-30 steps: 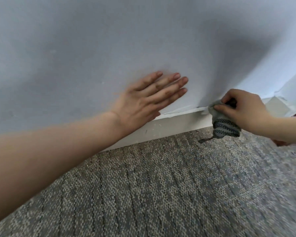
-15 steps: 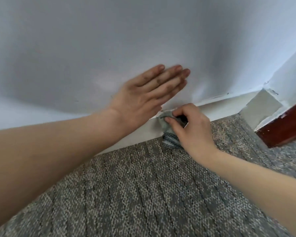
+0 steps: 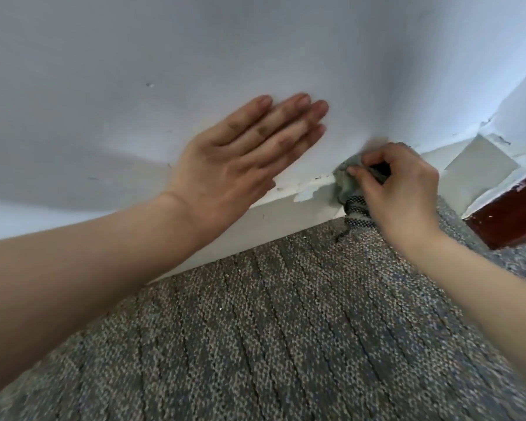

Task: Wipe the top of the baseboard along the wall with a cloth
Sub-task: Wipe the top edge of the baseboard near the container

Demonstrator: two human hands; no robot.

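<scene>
Right grip (image 3: 404, 189): cloth (image 3: 348, 181); seemingly atop baseboard (image 3: 286, 217).

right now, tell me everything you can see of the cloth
The cloth is a small, soft, grey-green rag, bunched up, with a black-and-white striped band hanging below and a frayed strand trailing toward the carpet. The right hand pinches it between thumb and curled fingers, which hide its right part. It lies against the top edge of the white baseboard, beside chipped paint. Its outline is slightly blurred.
</scene>
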